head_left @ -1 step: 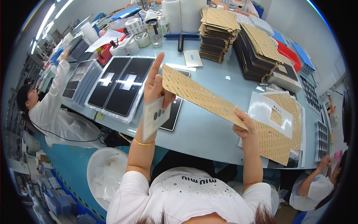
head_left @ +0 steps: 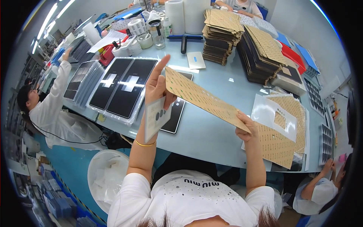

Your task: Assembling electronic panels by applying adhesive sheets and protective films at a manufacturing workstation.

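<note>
My right hand (head_left: 246, 126) pinches the near right end of a tan adhesive sheet (head_left: 206, 99) covered in small green and brown marks. The sheet slants up in the air above the table. At its far left corner is my left hand (head_left: 157, 87), index finger stretched out and thumb beside the sheet's edge. Its lower fingers are curled round a small whitish card (head_left: 157, 118) with black dots. Whether the left hand also grips the sheet's corner is unclear. Below, partly hidden by the card and sheet, a black panel (head_left: 176, 119) with a pale border lies on the table.
Black panels in clear film (head_left: 126, 85) lie left. Tall stacks of tan-backed sheets (head_left: 223, 36) stand at the back. More tan sheets (head_left: 276, 145) and a white cut-out sheet (head_left: 274, 113) lie right. A roller (head_left: 184, 44) and glass bottle (head_left: 158, 36) stand beyond. Other people sit around.
</note>
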`<action>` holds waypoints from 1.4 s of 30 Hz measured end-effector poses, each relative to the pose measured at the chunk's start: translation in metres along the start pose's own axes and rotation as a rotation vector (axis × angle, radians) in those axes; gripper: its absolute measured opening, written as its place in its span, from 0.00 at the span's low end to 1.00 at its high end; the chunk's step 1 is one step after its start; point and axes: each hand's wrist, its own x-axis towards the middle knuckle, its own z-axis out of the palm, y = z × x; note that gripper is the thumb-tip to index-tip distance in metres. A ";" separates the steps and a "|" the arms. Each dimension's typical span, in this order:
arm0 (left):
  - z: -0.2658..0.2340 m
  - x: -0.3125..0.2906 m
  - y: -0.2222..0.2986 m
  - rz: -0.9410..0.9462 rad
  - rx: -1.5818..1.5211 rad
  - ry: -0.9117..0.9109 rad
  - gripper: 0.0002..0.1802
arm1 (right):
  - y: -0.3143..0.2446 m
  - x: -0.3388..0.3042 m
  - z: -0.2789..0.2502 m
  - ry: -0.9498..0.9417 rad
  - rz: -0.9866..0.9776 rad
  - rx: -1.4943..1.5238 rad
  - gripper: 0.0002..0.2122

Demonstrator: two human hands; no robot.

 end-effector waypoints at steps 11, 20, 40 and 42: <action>-0.003 0.029 0.016 0.064 0.723 0.385 0.23 | 0.050 -0.027 0.037 -0.014 0.232 0.469 0.14; 0.031 0.024 0.038 -0.156 0.676 0.018 0.26 | 0.120 -0.041 0.026 -0.217 0.496 0.667 0.29; 0.050 -0.012 0.037 0.117 0.470 0.019 0.16 | 0.136 -0.055 -0.002 -0.278 0.612 0.582 0.24; 0.049 -0.017 0.033 0.205 0.494 0.024 0.18 | 0.134 -0.055 0.009 -0.252 0.599 0.550 0.20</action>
